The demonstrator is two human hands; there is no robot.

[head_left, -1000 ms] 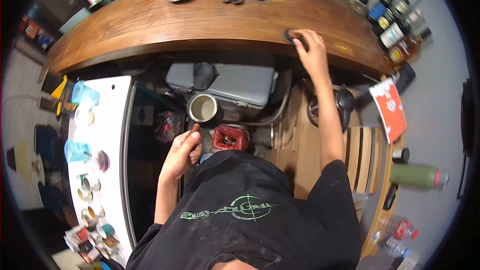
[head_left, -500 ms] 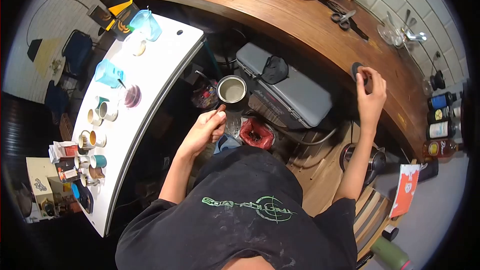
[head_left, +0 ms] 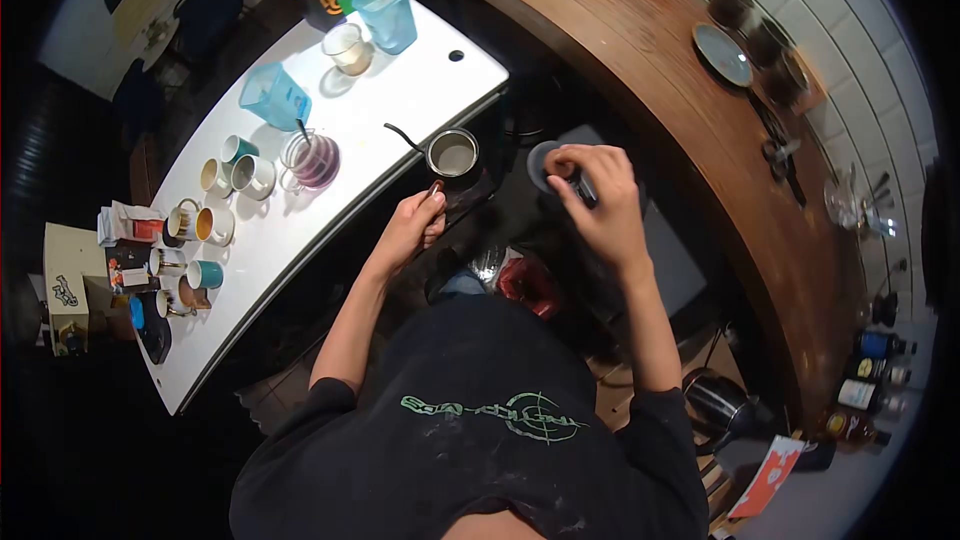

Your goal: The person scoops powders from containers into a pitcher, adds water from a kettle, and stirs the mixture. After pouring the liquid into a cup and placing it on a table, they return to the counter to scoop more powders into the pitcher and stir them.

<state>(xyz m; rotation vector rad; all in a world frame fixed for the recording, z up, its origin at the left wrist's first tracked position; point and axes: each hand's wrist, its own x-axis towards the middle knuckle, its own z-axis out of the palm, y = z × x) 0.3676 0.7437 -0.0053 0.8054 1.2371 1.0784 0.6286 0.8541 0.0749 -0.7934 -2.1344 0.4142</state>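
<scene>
My left hand is wrapped round the handle of a small metal kettle. The kettle is open at the top, with a thin curved spout pointing to the left. To its right, my right hand pinches a round dark lid by its knob. The lid is tilted and apart from the kettle.
On the white table at the left stand several cups, a glass server and two blue pitchers. The wooden counter curves round the right, bearing a plate and scissors. A grey case lies below.
My right hand has come left from the wooden counter with the lid, nearer the kettle. The view has turned, and the kettle in my left hand is now beside the white table's edge.
</scene>
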